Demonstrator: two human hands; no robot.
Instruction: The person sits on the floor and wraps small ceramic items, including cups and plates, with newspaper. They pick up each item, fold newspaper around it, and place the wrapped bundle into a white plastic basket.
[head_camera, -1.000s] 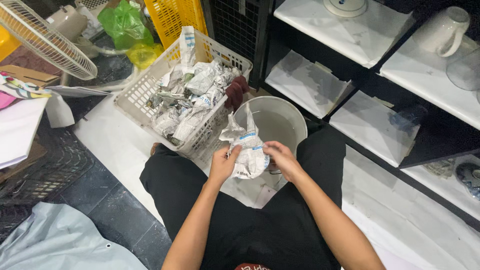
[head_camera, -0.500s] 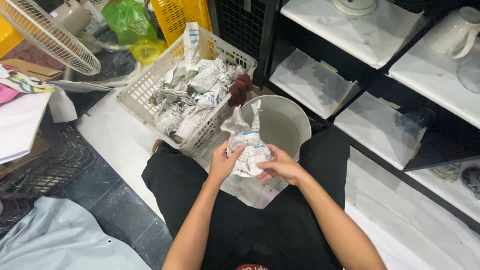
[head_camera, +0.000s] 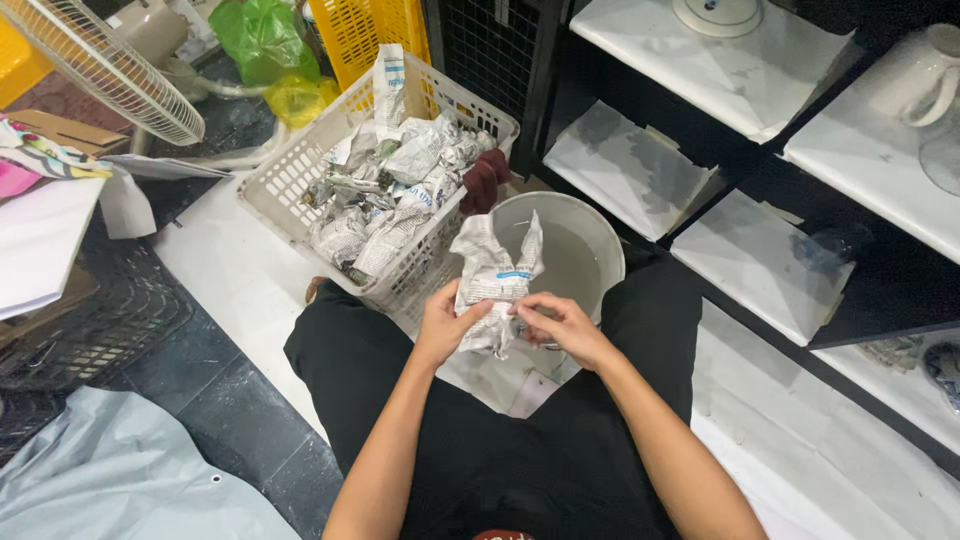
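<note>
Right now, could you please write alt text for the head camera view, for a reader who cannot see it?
A seated person's left hand and right hand hold a crumpled newspaper bundle over a pale bucket. Beside it, a white plastic basket holds more crumpled newspaper, and paper-lined shelves stand to the right.

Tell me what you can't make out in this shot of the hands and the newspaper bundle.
Head view only:
- Whatever is inside the crumpled newspaper bundle: the paper and both hands, left hand and right hand, hide it.
- Bucket bottom: partly covered by the bundle.
- Basket contents: all wrapped in newspaper.
- Mug: cut by the right edge.
</note>
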